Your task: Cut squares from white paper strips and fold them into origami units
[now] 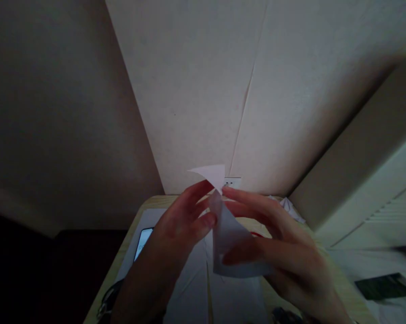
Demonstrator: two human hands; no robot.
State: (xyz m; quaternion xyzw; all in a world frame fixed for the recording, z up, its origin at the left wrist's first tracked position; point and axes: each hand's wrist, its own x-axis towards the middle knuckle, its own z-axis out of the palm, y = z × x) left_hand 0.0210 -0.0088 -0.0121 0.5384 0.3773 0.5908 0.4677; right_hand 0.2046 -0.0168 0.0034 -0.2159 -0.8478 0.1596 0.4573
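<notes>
A white sheet of paper [228,238], partly folded, is held up between my two hands above the table. Its upper corner sticks up as a pointed flap, and the lower part hangs curved toward me. My left hand [189,220] pinches the paper's left edge with thumb and fingers. My right hand [284,243] grips its right side, with the thumb across the lower part and the index finger at the narrow fold near the top. Some of the fingers behind the paper are hidden.
A lit phone [144,240] lies at the left on white paper sheets [189,297] spread over the wooden table [113,274]. Folded white paper [289,207] sits at the back right. Behind the table is a wall with a socket [235,182]. A dark cable [108,297] lies at the left edge.
</notes>
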